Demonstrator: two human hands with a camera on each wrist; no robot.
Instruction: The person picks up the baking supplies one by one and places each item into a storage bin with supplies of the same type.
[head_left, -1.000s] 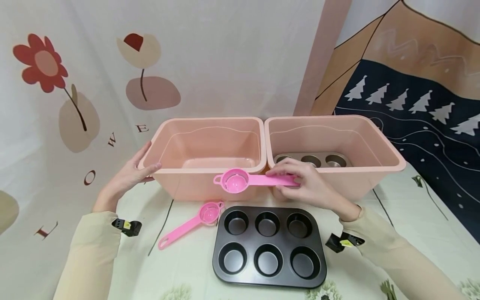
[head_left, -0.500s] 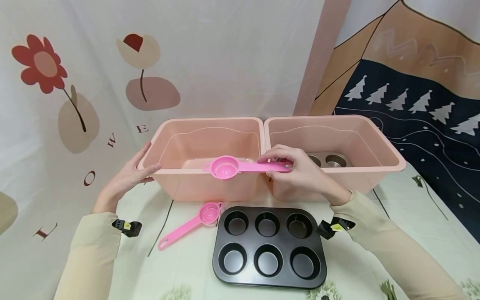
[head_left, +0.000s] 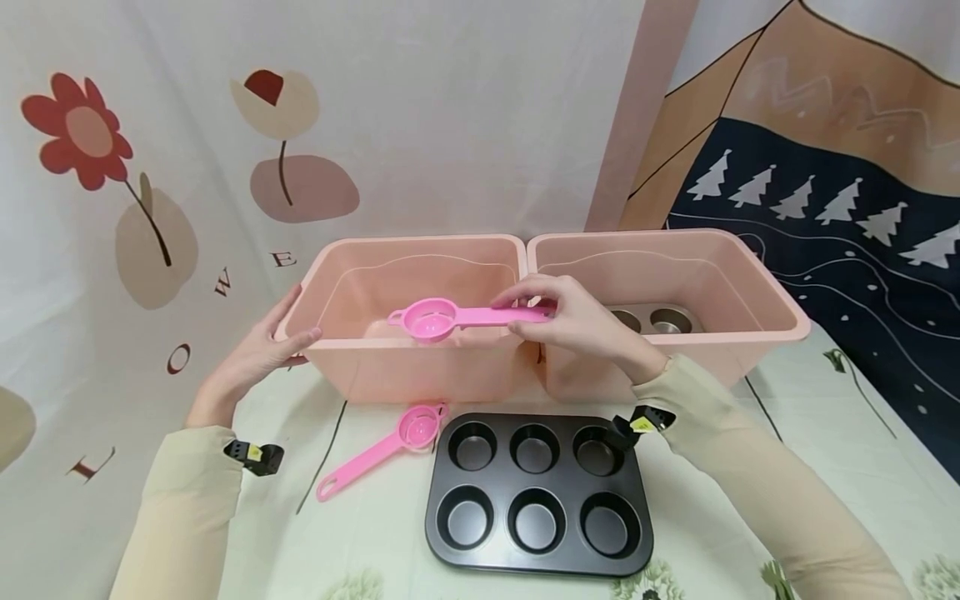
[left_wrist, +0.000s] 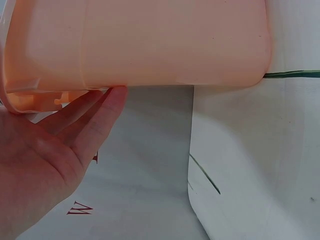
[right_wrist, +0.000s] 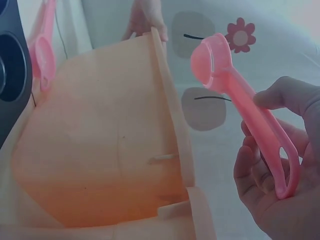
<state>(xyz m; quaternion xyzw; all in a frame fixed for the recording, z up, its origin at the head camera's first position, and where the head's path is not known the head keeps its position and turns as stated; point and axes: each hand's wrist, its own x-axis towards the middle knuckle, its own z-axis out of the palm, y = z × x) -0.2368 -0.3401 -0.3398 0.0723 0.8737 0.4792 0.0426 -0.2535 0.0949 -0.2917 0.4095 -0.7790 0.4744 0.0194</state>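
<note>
- Right hand (head_left: 573,321): we see it pinching the handle of one pink strainer spoon (head_left: 476,317), bowl to the hand's left, above the near side of the first bin.
- Left hand (head_left: 258,350): we find it gripping the rim of the first pink bin (head_left: 405,367), fingers against the outer wall.
- Other pink spoon (head_left: 375,453): on the cloth, between the hands, nearer us.
- Black six-cup tin (head_left: 536,481): nearer us than the right hand.
- Second bin (head_left: 697,367): to the right hand's right, a grey tin (head_left: 645,315) inside, partly hidden.
</note>
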